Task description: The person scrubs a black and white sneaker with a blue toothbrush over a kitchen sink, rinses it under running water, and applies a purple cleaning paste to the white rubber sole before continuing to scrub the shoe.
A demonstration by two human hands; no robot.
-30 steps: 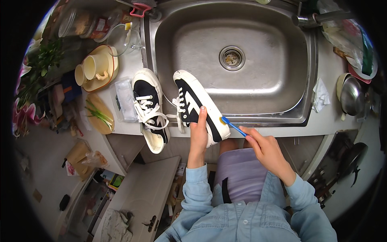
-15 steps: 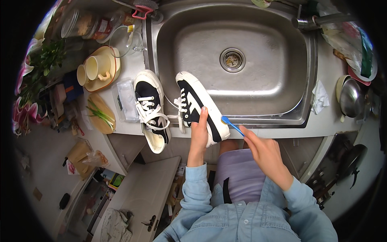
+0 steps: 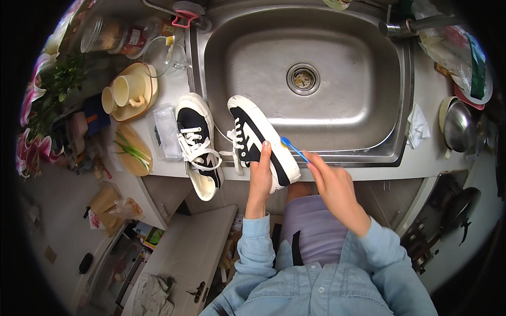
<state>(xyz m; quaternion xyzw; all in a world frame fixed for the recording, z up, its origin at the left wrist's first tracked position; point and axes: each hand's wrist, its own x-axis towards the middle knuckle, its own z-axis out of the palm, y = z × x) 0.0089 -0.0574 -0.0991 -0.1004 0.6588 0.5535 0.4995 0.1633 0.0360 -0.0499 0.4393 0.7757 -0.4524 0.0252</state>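
Note:
My left hand (image 3: 261, 176) grips a black and white canvas sneaker (image 3: 258, 137) by its heel half, thumb on its side, tilted at the sink's front edge. My right hand (image 3: 337, 189) holds a blue toothbrush (image 3: 296, 150) with its head pressed on the sneaker's white rubber sidewall, partway along it. The matching sneaker (image 3: 195, 121) with loose white laces lies on the left, overhanging the counter edge beside a clear plastic container (image 3: 166, 134).
The steel sink (image 3: 358, 79) has a faucet (image 3: 392, 29) at right. Left are a cutting board (image 3: 129, 158) with greens, a tray with mugs (image 3: 129, 87), jars and flowers. Right are a crumpled white cloth (image 3: 417, 126) and a steel bowl (image 3: 457, 126). A cabinet door (image 3: 184, 258) hangs open below.
My right hand and the toothbrush have moved up and leftward along the sneaker's sidewall, toward the toe. The held sneaker has shifted only slightly.

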